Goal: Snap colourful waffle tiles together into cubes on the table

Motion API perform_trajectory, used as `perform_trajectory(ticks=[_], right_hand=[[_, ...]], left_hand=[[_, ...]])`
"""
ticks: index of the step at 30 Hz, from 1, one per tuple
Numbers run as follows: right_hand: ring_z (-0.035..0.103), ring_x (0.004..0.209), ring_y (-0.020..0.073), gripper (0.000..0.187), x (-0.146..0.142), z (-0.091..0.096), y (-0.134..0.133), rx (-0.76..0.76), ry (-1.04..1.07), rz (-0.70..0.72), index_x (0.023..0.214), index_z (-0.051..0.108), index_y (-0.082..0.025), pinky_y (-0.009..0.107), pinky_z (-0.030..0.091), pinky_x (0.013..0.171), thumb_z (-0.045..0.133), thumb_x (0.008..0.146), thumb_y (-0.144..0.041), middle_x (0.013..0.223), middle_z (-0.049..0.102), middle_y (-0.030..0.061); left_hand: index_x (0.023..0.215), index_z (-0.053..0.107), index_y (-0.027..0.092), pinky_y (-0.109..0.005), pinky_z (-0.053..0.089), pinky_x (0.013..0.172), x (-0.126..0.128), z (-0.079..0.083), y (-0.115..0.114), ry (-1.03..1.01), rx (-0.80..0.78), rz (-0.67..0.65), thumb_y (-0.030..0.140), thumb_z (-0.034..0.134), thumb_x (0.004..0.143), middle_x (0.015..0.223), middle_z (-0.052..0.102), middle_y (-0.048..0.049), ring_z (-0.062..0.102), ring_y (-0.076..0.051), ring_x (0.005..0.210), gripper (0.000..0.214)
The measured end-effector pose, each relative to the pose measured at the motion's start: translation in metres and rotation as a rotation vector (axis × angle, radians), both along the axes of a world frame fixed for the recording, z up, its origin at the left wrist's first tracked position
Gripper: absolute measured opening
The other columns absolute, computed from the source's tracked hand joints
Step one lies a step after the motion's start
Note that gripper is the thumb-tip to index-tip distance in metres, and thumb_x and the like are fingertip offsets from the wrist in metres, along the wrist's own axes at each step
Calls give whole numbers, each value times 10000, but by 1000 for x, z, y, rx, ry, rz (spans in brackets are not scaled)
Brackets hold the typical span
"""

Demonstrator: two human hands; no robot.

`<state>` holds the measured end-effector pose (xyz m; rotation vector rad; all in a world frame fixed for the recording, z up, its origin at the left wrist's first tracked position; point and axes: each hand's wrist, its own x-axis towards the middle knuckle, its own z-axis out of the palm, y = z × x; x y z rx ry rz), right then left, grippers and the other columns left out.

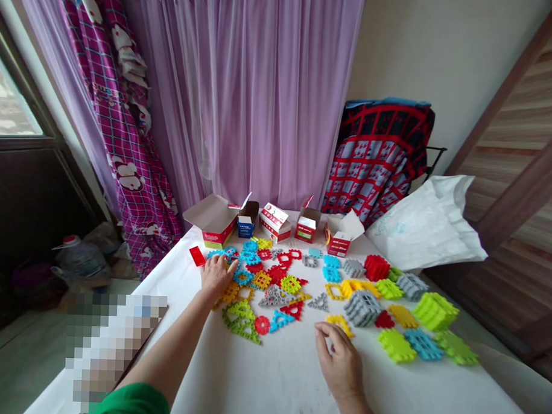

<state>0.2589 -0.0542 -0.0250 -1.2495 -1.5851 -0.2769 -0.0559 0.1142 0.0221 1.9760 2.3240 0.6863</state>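
Note:
My left hand [217, 274] reaches over the left side of a loose spread of plastic interlocking building pieces. Its fingers are apart and touch or hover just above blue and yellow pieces; which one cannot be told. Near the front edge of the spread, my right hand [342, 358] rests on the table with its fingers loosely curled and nothing visible in them. A yellow ring-shaped piece [341, 323] lies just beyond it. Between the hands are green triangular pieces [242, 322], a red round piece [261, 325], a blue triangle [281, 320] and a grey triangle [319, 302].
Stacked pieces stand at the right, among them grey squares [363, 308] and green squares [435, 311]. Several opened small cartons [275, 222] line the back edge. A white bag [432, 221] sits back right. A red rectangular piece [197, 256] lies near the left edge.

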Motion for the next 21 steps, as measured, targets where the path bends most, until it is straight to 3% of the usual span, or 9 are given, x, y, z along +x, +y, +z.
perform_trajectory(ticks=[4,11,14,18,21], right_hand=[[713,730,186,208,-2,1,0,-46,42,18,887,688,-208,259,557,565,505,947,-287,827,746,72],[713,710,193,210,-3,2,0,-72,69,47,873,700,-219,267,568,577,520,935,-307,818,750,77],[712,713,186,201,-3,4,-1,-67,63,43,882,695,-215,259,567,580,517,935,-294,823,750,73],[712,707,182,192,-3,6,-2,-58,59,43,883,687,-212,249,557,560,515,936,-278,815,747,69],[711,699,184,201,-4,7,-2,-74,72,46,882,690,-215,250,550,544,512,939,-287,801,745,71]], left_hand=[[1192,651,258,-521,387,1029,11,1,3,24,-23,-34,659,370,916,1283,635,-138,519,-346,1253,562],[1278,610,274,-397,404,1053,51,-9,-5,26,-13,-262,591,443,931,1307,654,-71,557,-253,1246,498],[1300,591,275,-363,372,1093,45,-3,4,24,16,-270,541,430,954,1379,610,-64,521,-222,1294,465],[1284,595,237,-540,330,1095,23,4,20,38,-9,-142,576,446,926,1406,570,-149,464,-336,1334,515],[1226,632,232,-501,374,1062,20,1,20,56,-55,-153,602,448,911,1306,639,-142,513,-325,1284,520]])
